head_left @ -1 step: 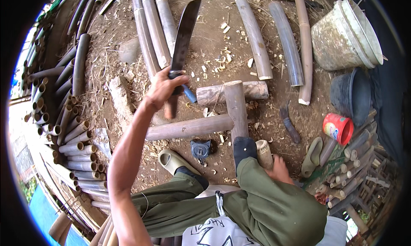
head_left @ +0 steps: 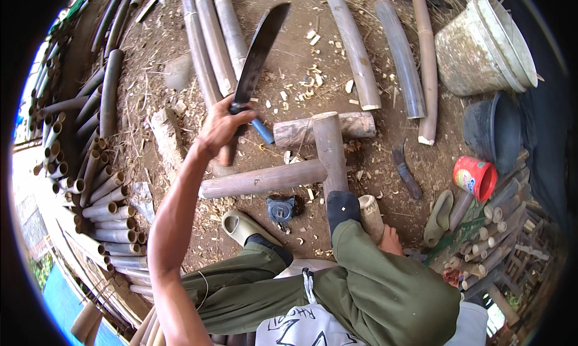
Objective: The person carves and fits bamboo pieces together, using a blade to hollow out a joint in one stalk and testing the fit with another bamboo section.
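My left hand [head_left: 223, 129] is closed round the handle of a machete [head_left: 260, 51], its dark blade pointing up and away. Below it lies a bamboo pole [head_left: 259, 180], its right end against another bamboo piece [head_left: 329, 147]. That piece rests over a short log [head_left: 295, 132], and my foot in a dark sock [head_left: 344, 206] is on its near end. Beside the foot stands a short, thick wooden piece [head_left: 370, 216]. My right hand [head_left: 391, 242] is next to its lower end, mostly hidden by my knee; its grip is unclear.
A tape measure [head_left: 280, 209] and a small knife [head_left: 406, 174] lie on the chip-strewn ground. Bamboo poles [head_left: 355, 57] lie ahead. At right are a dirty white bucket [head_left: 475, 48], a dark basin [head_left: 494, 132] and a red tub [head_left: 474, 177]. Stacked bamboo [head_left: 114, 219] lines the left.
My left hand and the machete have shifted slightly left, with the blade tilting a little more to the right. My right hand's fingers look more bunched and less of the hand shows.
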`<state>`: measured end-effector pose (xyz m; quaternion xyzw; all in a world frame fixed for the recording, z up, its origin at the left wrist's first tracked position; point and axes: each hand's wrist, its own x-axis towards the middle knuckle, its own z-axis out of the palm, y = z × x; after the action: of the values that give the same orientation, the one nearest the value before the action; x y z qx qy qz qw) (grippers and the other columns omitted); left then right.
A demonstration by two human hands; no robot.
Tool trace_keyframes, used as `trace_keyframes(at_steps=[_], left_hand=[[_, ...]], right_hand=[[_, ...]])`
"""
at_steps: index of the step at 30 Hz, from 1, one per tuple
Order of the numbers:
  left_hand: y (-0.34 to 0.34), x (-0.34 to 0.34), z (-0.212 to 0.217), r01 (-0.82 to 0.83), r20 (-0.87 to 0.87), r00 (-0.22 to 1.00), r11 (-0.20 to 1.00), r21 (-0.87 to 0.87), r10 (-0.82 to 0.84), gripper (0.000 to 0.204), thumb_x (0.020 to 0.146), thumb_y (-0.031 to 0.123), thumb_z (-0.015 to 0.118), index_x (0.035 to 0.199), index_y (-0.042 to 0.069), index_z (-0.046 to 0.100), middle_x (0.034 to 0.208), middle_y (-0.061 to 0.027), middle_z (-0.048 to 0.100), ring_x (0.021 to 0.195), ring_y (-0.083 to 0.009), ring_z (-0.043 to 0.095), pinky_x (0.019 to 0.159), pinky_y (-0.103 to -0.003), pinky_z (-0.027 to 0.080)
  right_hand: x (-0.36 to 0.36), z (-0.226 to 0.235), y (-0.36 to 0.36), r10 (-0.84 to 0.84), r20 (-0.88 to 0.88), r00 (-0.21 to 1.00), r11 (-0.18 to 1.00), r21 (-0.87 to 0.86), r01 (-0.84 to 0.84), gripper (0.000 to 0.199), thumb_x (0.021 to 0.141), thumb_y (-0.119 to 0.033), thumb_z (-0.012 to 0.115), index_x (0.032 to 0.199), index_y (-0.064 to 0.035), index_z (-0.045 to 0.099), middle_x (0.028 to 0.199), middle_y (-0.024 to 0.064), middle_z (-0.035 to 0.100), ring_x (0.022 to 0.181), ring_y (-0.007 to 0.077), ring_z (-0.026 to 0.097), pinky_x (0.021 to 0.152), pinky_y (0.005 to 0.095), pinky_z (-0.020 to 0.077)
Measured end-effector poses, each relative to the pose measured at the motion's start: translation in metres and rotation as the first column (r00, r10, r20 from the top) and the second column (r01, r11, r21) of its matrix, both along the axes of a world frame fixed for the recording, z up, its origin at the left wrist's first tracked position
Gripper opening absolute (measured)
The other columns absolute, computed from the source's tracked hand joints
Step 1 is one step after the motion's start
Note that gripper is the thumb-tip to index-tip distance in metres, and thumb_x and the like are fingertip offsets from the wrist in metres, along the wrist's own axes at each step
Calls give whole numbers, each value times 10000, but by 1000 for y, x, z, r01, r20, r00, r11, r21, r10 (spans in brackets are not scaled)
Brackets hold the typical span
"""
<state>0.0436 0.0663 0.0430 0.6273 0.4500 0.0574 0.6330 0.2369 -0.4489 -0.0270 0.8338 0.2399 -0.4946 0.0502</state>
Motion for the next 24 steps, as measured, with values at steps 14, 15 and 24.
trace_keyframes(at_steps=[14,15,24], left_hand=[[-15,6,-16,699,-746,593,653,290,-303,690,870,738,494,888,99,754,694,-187,682,696,-354,690,675,-468,543],[-16,10,-15,703,-746,590,651,288,-307,688,872,736,494,888,99,753,697,-188,682,691,-354,689,673,-468,543],[-26,2,-25,669,-726,643,641,376,-244,598,862,677,577,849,105,751,705,-167,687,660,-330,682,621,-448,533]], right_hand=[[127,131,79,-345,-603,719,632,417,653,924,623,-250,850,1395,11,414,1243,91,571,1145,186,545,1009,333,435],[142,145,89,-322,-621,715,613,438,657,876,626,-241,807,1373,23,433,1197,97,591,1075,177,586,952,311,472],[152,182,192,-192,-724,663,533,490,690,863,659,-207,756,1401,21,379,1265,204,555,1005,246,667,819,369,581]])
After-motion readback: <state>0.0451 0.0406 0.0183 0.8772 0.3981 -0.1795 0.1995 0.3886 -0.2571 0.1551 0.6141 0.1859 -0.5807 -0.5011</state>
